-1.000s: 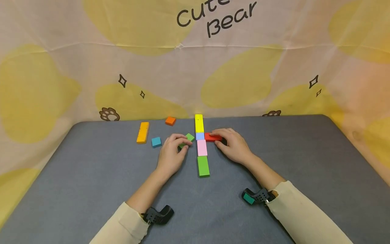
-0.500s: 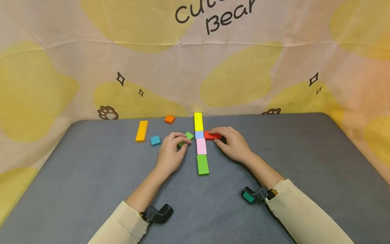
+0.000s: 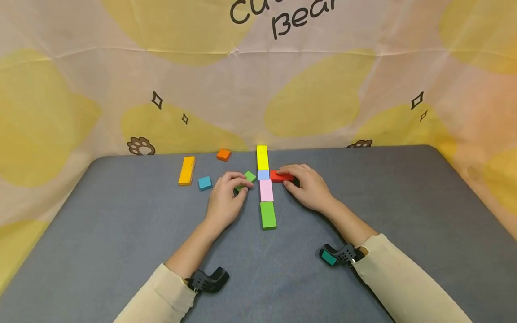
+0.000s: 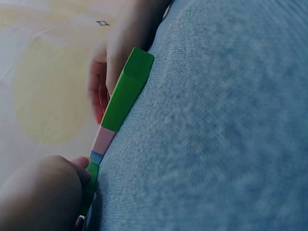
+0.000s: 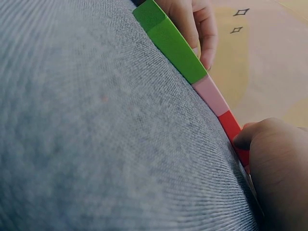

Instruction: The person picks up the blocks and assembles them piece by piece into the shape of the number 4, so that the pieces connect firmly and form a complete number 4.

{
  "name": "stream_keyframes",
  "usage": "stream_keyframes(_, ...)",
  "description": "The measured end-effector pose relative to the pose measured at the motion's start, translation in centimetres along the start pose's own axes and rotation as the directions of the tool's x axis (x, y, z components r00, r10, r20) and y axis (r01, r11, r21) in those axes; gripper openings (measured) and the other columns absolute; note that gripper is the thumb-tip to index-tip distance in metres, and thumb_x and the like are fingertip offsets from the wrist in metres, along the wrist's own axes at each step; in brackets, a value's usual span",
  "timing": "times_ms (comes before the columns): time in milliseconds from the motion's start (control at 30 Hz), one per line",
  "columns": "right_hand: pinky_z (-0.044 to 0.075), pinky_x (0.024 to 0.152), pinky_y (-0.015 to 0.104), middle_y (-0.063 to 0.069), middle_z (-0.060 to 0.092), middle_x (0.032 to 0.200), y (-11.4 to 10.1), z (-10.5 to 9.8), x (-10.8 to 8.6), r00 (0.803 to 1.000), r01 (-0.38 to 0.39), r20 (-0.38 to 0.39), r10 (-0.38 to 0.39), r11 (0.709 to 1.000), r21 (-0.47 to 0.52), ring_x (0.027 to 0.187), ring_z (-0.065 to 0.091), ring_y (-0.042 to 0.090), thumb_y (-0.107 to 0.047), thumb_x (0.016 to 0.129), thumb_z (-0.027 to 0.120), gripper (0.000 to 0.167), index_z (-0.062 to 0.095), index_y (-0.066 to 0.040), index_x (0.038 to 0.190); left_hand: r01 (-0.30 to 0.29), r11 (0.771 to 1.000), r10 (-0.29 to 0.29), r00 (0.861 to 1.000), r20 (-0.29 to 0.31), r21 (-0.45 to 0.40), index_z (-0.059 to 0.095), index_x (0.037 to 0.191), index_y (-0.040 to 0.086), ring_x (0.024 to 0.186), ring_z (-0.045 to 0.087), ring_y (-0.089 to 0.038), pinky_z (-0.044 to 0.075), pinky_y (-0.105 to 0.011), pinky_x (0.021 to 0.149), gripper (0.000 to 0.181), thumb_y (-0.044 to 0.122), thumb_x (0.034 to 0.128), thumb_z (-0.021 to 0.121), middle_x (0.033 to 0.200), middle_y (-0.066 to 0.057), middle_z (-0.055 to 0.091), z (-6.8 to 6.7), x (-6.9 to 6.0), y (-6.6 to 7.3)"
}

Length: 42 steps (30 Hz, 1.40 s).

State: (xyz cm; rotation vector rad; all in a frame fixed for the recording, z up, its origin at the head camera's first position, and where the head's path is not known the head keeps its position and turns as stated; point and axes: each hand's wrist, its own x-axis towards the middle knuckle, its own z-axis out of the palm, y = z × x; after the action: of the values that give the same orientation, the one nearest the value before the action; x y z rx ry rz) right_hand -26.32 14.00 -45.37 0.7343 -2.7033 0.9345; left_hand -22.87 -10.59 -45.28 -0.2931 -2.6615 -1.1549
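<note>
Down the middle of the head view runs a column of flat blocks: yellow (image 3: 262,157), light blue (image 3: 264,175), pink (image 3: 266,190) and long green (image 3: 268,215) at the near end. My right hand (image 3: 308,186) holds a red block (image 3: 278,176) between thumb and fingers, its left end against the column beside the light blue one. On the other side, my left hand (image 3: 225,197) pinches a second green block (image 3: 250,176), angled and close to the column; fingers cover part of it. In the right wrist view, the thumb presses on the red block (image 5: 231,127).
Left of the column lie a yellow-orange long block (image 3: 187,171), a small blue block (image 3: 205,183) and an orange block (image 3: 224,154). They rest on a grey cloth-covered table (image 3: 121,233). A patterned yellow-and-cream cloth (image 3: 226,98) hangs behind the table's far edge.
The head view has tilted slightly down, so the whole scene sits a little higher. Both hands keep their hold, and no block visibly shifts on the table.
</note>
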Motion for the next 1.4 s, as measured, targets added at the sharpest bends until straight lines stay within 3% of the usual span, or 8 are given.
stream_keyframes(567,0.047,0.105,0.047,0.003,0.067,0.135,0.15,0.01,0.09,1.000,-0.001,0.001,0.001,1.000,-0.012,0.124,0.059,0.025,-0.016,0.095,0.068,0.034,0.069,-0.018,0.129,0.018,1.000,-0.018,1.000,0.007,0.012,0.079,0.101,0.014,0.115,0.056,-0.026,0.046,-0.041,0.090,0.016,0.009,0.0962,0.065,0.124,-0.004,0.064,-0.06,0.05,0.09)
stream_keyframes(867,0.047,0.105,0.047,0.003,0.067,0.136,0.11,0.00,0.07,1.000,-0.001,0.001,0.001,1.000,-0.012,0.123,0.059,0.025,-0.016,0.095,0.067,0.034,0.069,-0.019,0.129,0.000,1.000,0.000,1.000,-0.007,0.009,0.079,0.100,0.013,0.113,0.058,-0.027,0.045,-0.039,0.086,0.015,0.008,0.0949,0.066,0.123,-0.005,0.065,-0.05,-0.01,0.16)
stream_keyframes(1400,0.047,0.104,0.047,0.003,0.067,0.135,0.10,-0.01,0.05,1.000,0.000,-0.004,0.000,1.000,-0.008,0.122,0.059,0.025,-0.016,0.095,0.068,0.034,0.069,-0.019,0.129,0.025,1.000,-0.025,1.000,0.001,-0.009,0.079,0.102,0.014,0.117,0.057,-0.026,0.046,-0.042,0.090,0.015,0.011,0.0954,0.066,0.124,-0.003,0.065,-0.04,0.11,0.09)
